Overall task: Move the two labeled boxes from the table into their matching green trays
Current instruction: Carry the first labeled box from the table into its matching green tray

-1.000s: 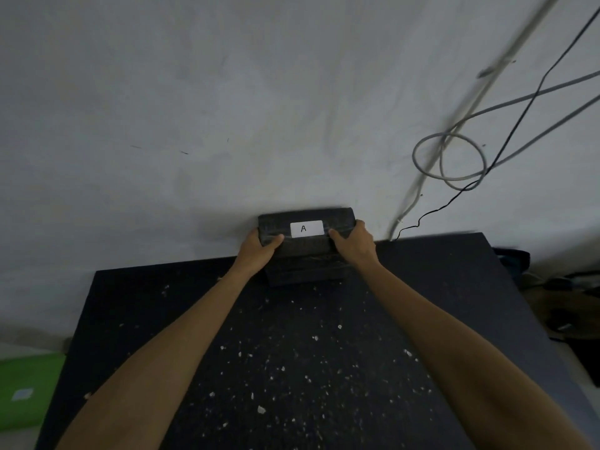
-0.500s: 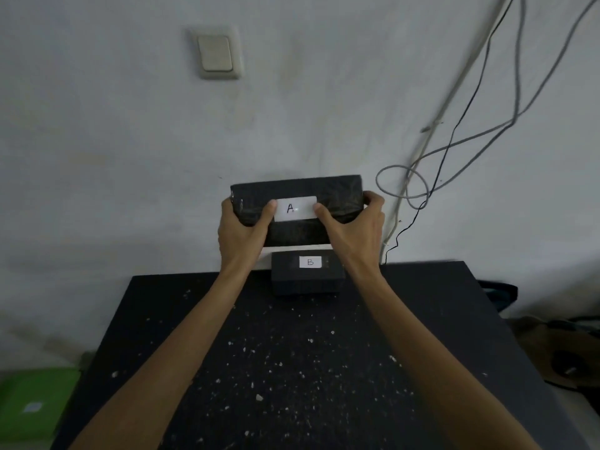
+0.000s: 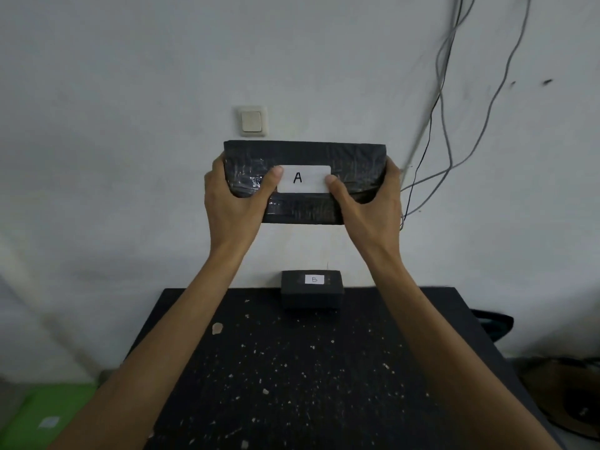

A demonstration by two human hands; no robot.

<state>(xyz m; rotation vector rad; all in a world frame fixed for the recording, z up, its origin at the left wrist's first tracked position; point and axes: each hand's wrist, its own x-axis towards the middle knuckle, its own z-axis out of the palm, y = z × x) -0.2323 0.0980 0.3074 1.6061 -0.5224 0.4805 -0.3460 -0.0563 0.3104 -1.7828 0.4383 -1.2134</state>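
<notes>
Since a second ago the box marked A (image 3: 305, 181) has risen from the far edge of the worktop (image 3: 308, 378) and is now held high in the middle of the frame, uncovering the smaller box marked B (image 3: 312, 288). At lower left a green tray (image 3: 48, 414) shows beside the speckled black worktop. Box B sits at the worktop's far edge against the wall. Above it, the left hand (image 3: 232, 203) and right hand (image 3: 370, 206) clamp box A's ends, thumbs beside its label. A light switch (image 3: 251, 121) lies behind.
</notes>
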